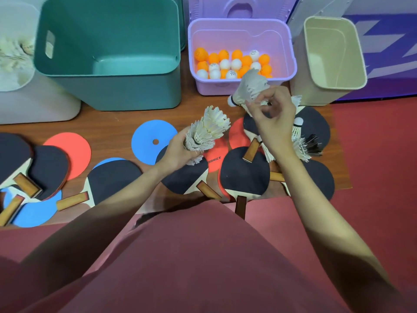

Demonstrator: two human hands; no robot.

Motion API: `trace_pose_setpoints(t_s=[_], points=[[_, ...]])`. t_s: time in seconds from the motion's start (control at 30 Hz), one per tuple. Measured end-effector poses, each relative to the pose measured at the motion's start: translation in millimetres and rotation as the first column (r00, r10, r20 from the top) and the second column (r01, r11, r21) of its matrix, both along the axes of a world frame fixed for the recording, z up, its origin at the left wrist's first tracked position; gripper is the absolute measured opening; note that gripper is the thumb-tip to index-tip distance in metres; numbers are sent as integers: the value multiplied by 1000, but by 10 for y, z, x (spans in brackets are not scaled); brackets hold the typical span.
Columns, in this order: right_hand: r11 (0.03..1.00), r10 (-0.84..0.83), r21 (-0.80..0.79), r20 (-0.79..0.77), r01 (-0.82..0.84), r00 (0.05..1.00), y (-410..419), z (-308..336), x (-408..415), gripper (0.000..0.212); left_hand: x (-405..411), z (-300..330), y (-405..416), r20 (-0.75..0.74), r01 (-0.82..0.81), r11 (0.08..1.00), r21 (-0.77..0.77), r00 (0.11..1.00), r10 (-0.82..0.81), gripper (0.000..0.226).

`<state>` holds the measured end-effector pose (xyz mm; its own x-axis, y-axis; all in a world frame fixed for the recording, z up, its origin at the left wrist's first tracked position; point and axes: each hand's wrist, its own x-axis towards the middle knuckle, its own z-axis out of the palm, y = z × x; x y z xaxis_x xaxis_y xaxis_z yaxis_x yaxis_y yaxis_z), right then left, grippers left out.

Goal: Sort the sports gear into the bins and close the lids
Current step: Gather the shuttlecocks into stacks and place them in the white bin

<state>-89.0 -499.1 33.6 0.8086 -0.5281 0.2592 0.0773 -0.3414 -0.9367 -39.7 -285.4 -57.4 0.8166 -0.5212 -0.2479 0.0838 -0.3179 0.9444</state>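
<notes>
My left hand grips a stack of white feather shuttlecocks above the paddles. My right hand pinches another white shuttlecock, held just in front of the purple bin. That bin holds several orange and white ping-pong balls. More shuttlecocks lie on the paddles under my right hand. Several black table tennis paddles lie scattered on the wooden board. The green bin and the beige bin look empty inside.
A white bin at the far left holds shuttlecocks. Red and blue flat discs lie among the paddles. A purple lid leans behind the purple bin. Red floor spreads to the right of the board.
</notes>
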Motion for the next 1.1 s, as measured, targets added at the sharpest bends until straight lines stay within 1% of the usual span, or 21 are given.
trace_pose_setpoints(t_s=[0.07, 0.17, 0.23, 0.33, 0.4, 0.47, 0.57, 0.63, 0.73, 0.8, 0.87, 0.93, 0.97, 1.0, 1.03, 1.1], points=[[999, 46, -13, 12, -46, 999, 87, 66, -48, 12, 5, -19, -23, -3, 22, 1000, 9, 1000, -22, 54], [989, 105, -95, -54, -110, 993, 128, 30, -91, 3, 18, -39, -61, -39, 28, 1000, 7, 999, -28, 58], [980, 135, -126, -128, -151, 982, 112, -55, -116, 3, 33, -25, -93, -49, 25, 1000, 4, 998, -25, 59], [937, 241, -182, -282, -299, 928, 138, -140, -151, 7, 61, 13, -134, -42, 41, 999, -17, 998, -41, 55], [917, 269, -200, -329, -345, 905, 151, -161, -151, 11, 76, 19, -144, -51, 50, 998, -30, 997, -51, 53], [913, 283, -202, -317, -356, 905, 163, -137, -142, 12, 85, 22, -143, -45, 45, 998, -36, 998, -47, 54], [930, 276, -179, -235, -321, 932, 149, -68, -169, 14, 93, 39, -146, -69, 48, 997, -64, 996, -52, 49], [955, 181, -201, -181, -217, 967, 75, -41, -221, 23, 98, 69, -165, -77, 54, 996, -78, 995, -60, 46], [972, -86, -229, -114, 58, 990, -186, -125, -369, 27, 89, 112, -221, -48, 72, 992, -103, 996, -78, 45], [910, -327, -305, -110, 281, 939, -400, -268, -524, 27, 69, 131, -269, -4, 84, 991, -106, 996, -85, 49], [806, -530, -400, -159, 437, 833, -582, -410, -684, 31, 56, 133, -316, 19, 106, 989, -103, 994, -104, 51], [742, -647, -460, -302, 487, 700, -706, -502, -805, 36, 47, 120, -362, 19, 140, 985, -101, 990, -138, 49], [733, -670, -479, -389, 482, 632, -750, -531, -848, 38, 41, 110, -385, 24, 153, 983, -97, 988, -151, 48], [736, -673, -493, -454, 464, 584, -794, -566, -885, 38, 34, 113, -407, 22, 159, 983, -95, 987, -158, 48], [747, -661, -500, -492, 438, 567, -829, -593, -915, 36, 25, 115, -432, 13, 167, 981, -103, 986, -167, 47], [771, -632, -499, -519, 396, 575, -880, -627, -960, 28, 7, 122, -473, 5, 185, 977, -107, 983, -186, 47]])
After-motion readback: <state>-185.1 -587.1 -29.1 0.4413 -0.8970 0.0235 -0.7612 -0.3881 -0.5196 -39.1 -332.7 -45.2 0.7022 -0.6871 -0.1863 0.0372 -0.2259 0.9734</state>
